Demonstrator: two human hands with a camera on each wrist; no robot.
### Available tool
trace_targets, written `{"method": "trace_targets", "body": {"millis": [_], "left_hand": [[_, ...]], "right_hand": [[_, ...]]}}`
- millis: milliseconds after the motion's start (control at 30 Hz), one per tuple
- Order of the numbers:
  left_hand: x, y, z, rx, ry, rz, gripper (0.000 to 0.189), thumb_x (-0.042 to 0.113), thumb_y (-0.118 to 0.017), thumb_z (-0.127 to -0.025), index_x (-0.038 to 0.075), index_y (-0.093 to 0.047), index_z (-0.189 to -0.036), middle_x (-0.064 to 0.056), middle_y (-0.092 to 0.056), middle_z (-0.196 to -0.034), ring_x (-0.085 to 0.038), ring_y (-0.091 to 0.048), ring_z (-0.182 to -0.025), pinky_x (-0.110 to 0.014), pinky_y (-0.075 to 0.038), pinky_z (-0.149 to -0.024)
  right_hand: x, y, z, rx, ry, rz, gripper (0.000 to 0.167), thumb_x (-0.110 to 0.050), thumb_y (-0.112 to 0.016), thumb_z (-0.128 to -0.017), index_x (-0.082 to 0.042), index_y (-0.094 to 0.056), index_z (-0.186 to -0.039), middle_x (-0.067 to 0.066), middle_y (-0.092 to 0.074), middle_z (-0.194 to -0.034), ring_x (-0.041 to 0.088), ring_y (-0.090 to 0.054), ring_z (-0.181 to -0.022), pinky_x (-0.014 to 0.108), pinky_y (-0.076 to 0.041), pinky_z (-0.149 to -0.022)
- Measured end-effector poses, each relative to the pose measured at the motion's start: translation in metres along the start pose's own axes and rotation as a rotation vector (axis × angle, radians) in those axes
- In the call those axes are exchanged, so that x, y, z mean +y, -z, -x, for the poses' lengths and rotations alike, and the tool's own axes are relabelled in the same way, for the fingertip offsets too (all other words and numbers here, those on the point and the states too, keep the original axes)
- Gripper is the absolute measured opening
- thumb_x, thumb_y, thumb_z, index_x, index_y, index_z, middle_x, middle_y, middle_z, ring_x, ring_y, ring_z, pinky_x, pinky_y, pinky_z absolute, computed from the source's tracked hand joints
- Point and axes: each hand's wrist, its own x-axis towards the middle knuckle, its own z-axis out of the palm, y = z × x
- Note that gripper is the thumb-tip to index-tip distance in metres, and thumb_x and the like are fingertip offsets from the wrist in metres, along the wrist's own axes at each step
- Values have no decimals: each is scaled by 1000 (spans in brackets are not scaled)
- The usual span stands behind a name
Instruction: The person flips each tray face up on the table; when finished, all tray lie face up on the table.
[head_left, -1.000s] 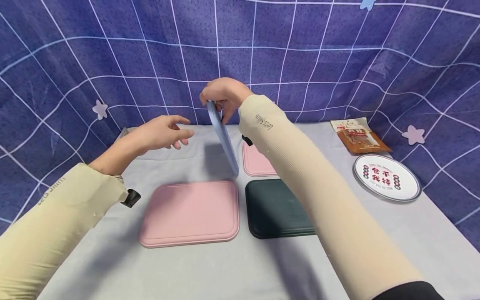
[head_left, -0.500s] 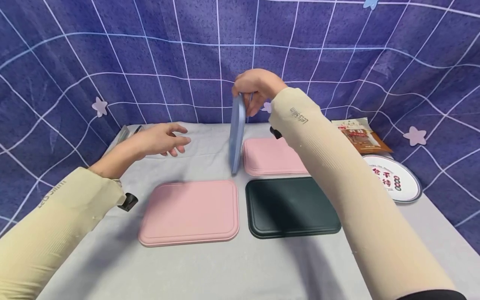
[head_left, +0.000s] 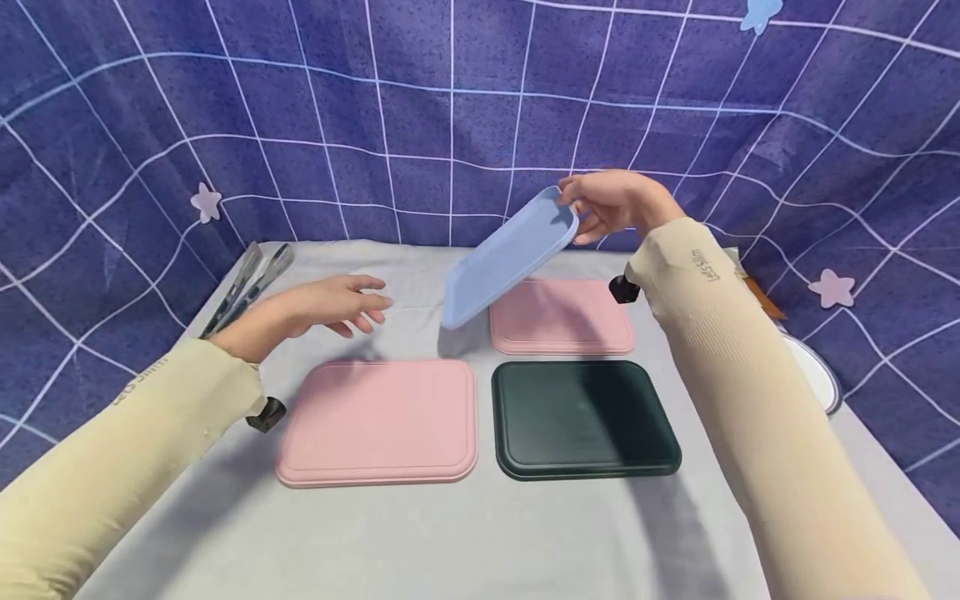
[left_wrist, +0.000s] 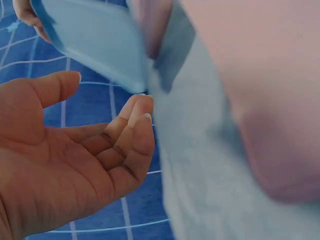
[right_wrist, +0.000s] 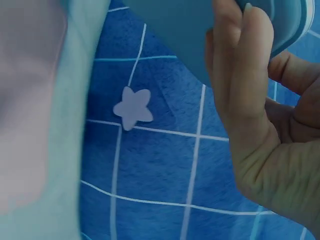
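Note:
My right hand [head_left: 611, 204] pinches the top right corner of a light blue rectangular tray [head_left: 510, 258], also seen in the right wrist view [right_wrist: 175, 30]. The tray is tilted, its lower left end close to the table cloth. Fingers spread and relaxed, my left hand [head_left: 330, 304] hovers to its left, holding nothing; in the left wrist view its palm [left_wrist: 65, 170] is bare. A small pink tray [head_left: 562, 317] lies flat behind a dark green tray [head_left: 588, 421]. Left of the green one lies a larger pink tray [head_left: 382, 425].
Tongs [head_left: 243, 287] lie at the far left of the white cloth [head_left: 420, 542]. At the right, my sleeve partly covers an oval white plate [head_left: 813, 379] and a brown food packet [head_left: 763, 296]. A purple gridded curtain [head_left: 405, 108] hangs behind.
My right hand has carried the blue tray rightward, and it has turned from nearly upright edge-on to a slant showing its broad face. The left hand has dropped slightly, staying loose.

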Motion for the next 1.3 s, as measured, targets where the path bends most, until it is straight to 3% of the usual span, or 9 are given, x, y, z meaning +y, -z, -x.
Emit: {"method": "trace_targets", "body": {"millis": [100,200,333,467,633,900,1100,1300], "left_hand": [[-6,-2,-10,-30,12,70,74,41,-40,-107,2,-7,-161,-24,-54,-144,-31,-61,-123,-33,-52,-87],[-9,-3,-19,-30,-7,165,74,41,-36,-108,3,-3,-161,-23,-55,-143,-21,-67,-113,-31,-52,-86],[-12,-5,-29,-14,-63,333,64,39,-32,-110,5,-13,-160,-15,-65,-133,-10,-70,-99,-27,-53,-81],[-19,-7,-31,1,-114,484,52,29,-32,-111,7,-24,-157,0,-71,-114,-7,-71,-93,-23,-52,-75],[-28,-3,-28,41,-139,593,53,24,-37,-110,8,-21,-158,9,-72,-102,-4,-69,-86,-23,-51,-73],[-33,13,-19,34,-142,647,66,27,-45,-108,15,-10,-162,8,-73,-102,-5,-67,-87,-23,-50,-77],[-52,27,-14,30,-148,654,70,24,-49,-107,17,-8,-163,10,-72,-98,-6,-68,-90,-25,-51,-79],[-68,35,-5,38,-165,640,73,20,-52,-105,14,-7,-163,8,-72,-96,-6,-68,-86,-26,-52,-78]], "right_hand": [[10,4,-2,-3,29,-127,73,-19,-40,-106,-31,6,-162,-4,-65,-83,13,-70,-67,25,-58,-63],[16,1,-4,4,67,-220,72,-18,-41,-107,-33,4,-162,-4,-67,-85,15,-70,-65,26,-57,-61],[19,-12,-7,-1,129,-266,71,-18,-42,-107,-34,-1,-162,-2,-67,-90,16,-71,-64,27,-57,-60],[24,-24,-12,2,171,-283,70,-18,-44,-106,-32,-6,-162,0,-67,-90,17,-72,-63,27,-58,-57],[32,-31,-19,23,193,-328,69,-19,-48,-105,-29,-11,-162,1,-67,-87,17,-70,-60,28,-58,-57],[43,-36,-28,-16,234,-351,66,-20,-50,-105,-33,-17,-161,2,-64,-93,18,-72,-65,29,-59,-57],[46,-44,-32,-91,221,-304,76,-14,-53,-103,-38,-10,-161,5,-60,-108,20,-73,-75,33,-60,-62],[54,-53,-41,-167,167,-262,88,-4,-56,-100,-39,-4,-161,8,-65,-105,22,-74,-78,35,-61,-65]]}}
